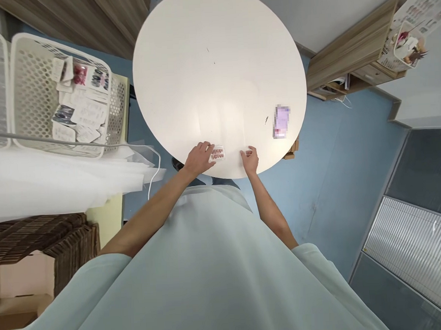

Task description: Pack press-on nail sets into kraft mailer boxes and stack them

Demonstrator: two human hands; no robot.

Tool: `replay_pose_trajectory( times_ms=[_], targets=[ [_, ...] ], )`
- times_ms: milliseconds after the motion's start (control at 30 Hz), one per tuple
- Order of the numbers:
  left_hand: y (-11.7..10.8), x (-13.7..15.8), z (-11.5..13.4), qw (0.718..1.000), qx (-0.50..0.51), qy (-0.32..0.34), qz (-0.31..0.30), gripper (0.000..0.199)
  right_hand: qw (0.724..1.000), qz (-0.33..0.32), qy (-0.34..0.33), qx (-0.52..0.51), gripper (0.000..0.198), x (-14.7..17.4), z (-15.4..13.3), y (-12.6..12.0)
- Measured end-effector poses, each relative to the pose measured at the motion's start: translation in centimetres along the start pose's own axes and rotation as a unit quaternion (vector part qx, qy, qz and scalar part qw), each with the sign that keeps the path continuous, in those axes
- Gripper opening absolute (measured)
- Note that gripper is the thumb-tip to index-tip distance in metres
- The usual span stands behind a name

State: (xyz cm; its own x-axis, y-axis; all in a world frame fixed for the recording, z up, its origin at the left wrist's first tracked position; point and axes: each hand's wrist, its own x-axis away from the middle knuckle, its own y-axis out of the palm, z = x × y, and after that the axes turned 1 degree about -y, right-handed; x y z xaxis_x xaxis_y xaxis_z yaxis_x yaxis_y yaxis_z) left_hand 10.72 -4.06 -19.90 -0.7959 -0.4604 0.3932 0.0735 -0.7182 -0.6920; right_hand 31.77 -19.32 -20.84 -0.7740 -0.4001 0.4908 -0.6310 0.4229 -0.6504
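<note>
At the frame's lower centre, a clear tray of false nails was gripped at its left end by the left hand, apparently to steady it on the surface. The right hand was curled nearby; whether anything was pinched could not be told.

2 hands: 1 left hand, 1 right hand. 1 clear tray; pieces in 2 rows, too small to count. 1 round table. 1 pixelated purple item. 3 baskets: 2 left, 1 right. cards: many, overlapping, no firm count. 1 open carton. 1 wooden cabinet at right.
</note>
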Motion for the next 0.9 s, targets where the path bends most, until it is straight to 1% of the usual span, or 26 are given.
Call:
replay_pose_trajectory(
  times_ms=[133, 267, 400, 500, 600, 733, 800, 900],
  targets=[
    [1.4, -1.1, 0.2, 1.0, -0.006, -0.011, -0.009, 0.07, 1.0, -0.013, 0.016, 0.015, 0.037, 1.1, 0.5, -0.7],
    [2.2, -1.4, 0.1, 0.999, -0.011, -0.03, -0.007, 0.07, 0.999, -0.032, 0.024, 0.017, 0.02, 1.9, 0.6, -1.4],
    [2.2, -1.2, 0.2, 0.999, -0.032, -0.026, -0.01, 0.072, 0.999, -0.046, 0.011, 0.009, 0.018, 2.6, 0.4, -1.7],
    [2.1, -1.3, 0.4, 0.999, -0.041, -0.027, -0.009, 0.072, 0.998, -0.053, -0.032, 0.007, 0.019, 3.4, -0.2, -1.5],
    [2.1, -1.3, 0.7, 0.998, -0.045, -0.039, -0.011, 0.074, 0.991, -0.085, -0.104, 0.029, 0.019, 4.5, -1.2, -0.7],
    [1.8, -0.6, 0.9, 0.997, -0.027, -0.071, -0.007, 0.08, 0.969, -0.14, -0.183, 0.094, 0.018, 5.7, -2.8, 1.5],
    [1.6, 0.0, 0.8, 0.994, 0.0, -0.108, 0.014, 0.075, 0.958, -0.157, -0.208, 0.124, 0.019, 6.0, -3.4, 2.8],
    [1.3, 1.0, 0.3, 0.98, 0.064, -0.181, 0.041, 0.059, 0.945, -0.176, -0.226, 0.159, 0.021, 6.1, -4.1, 4.8]
  ],
)
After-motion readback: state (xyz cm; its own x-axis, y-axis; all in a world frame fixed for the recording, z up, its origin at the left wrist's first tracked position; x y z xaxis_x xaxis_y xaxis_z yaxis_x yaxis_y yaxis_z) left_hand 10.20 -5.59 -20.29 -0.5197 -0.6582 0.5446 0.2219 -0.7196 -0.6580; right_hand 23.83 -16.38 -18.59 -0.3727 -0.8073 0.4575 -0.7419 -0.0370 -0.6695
